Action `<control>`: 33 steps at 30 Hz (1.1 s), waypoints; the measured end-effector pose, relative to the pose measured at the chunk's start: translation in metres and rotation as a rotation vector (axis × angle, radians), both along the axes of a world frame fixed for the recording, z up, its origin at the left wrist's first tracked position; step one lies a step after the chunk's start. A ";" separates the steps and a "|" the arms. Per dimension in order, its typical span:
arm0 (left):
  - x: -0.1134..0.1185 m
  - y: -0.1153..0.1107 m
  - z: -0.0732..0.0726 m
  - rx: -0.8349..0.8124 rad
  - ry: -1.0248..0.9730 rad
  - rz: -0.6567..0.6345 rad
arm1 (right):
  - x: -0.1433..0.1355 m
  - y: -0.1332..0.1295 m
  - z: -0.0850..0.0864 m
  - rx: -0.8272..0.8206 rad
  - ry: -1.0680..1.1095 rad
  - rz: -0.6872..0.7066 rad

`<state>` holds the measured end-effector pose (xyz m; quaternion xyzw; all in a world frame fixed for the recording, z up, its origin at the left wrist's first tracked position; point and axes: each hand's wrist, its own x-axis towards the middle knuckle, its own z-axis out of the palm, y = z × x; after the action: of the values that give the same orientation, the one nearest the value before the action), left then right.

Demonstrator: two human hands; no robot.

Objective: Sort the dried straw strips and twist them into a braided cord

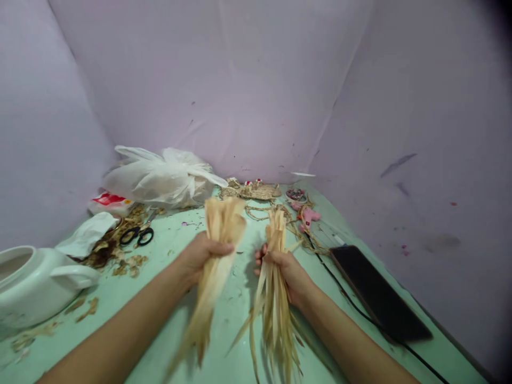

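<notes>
**While the left hand (204,256) grips a broad, straw-coloured bundle of flat dry strips (218,240), the right hand (290,273) grips a narrower, more finely split one (276,234)**

As both hands hold upright bundles over the pale green surface (234,309), the work in hand looks like handling the strips in two separate lots. The left grip is closed on the broad bundle, thumb laid across its front; its lower end is blurred. The right grip is closed on the narrower bundle, with the thumb in front and thin ends splaying out below. The bundles stand side by side, apart, with bare surface visible between them. Whether their lower tips touch it cannot be told.

Any further move with them calls for a firm but light squeeze: the strips look thin and probably brittle, and the loose outer ones on the right could slip out or snag. Bringing the tops level would take small adjustments of both wrists.

Beyond the bundles lie flat woven straw-coloured pieces (260,191) and, nearer, a loop of brown twine (256,215). Black-handled scissors (144,236) rest left of the left hand beside brown dry scraps (134,261). On the right, a pink gun-shaped tool (310,215) lies near a black cable (334,277), which runs across a dark, flat rectangular object (376,293).
</notes>
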<state>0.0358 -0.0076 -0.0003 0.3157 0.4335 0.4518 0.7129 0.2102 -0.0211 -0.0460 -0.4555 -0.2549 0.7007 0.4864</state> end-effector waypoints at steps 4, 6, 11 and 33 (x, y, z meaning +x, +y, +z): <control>0.034 -0.016 -0.030 0.008 -0.001 -0.071 | -0.010 -0.009 -0.004 0.077 -0.076 0.127; 0.037 -0.020 -0.034 0.021 0.005 -0.064 | -0.012 -0.011 -0.005 0.131 -0.135 0.137; 0.032 -0.017 -0.034 -0.060 -0.039 -0.092 | -0.011 -0.010 -0.005 0.147 -0.201 0.130; 0.032 -0.018 -0.042 -0.020 0.156 0.046 | -0.018 -0.012 -0.010 0.257 -0.324 0.116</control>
<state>0.0681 -0.0257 -0.0425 0.3327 0.4996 0.4376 0.6695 0.1926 -0.0329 -0.0557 -0.4809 -0.4427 0.6070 0.4520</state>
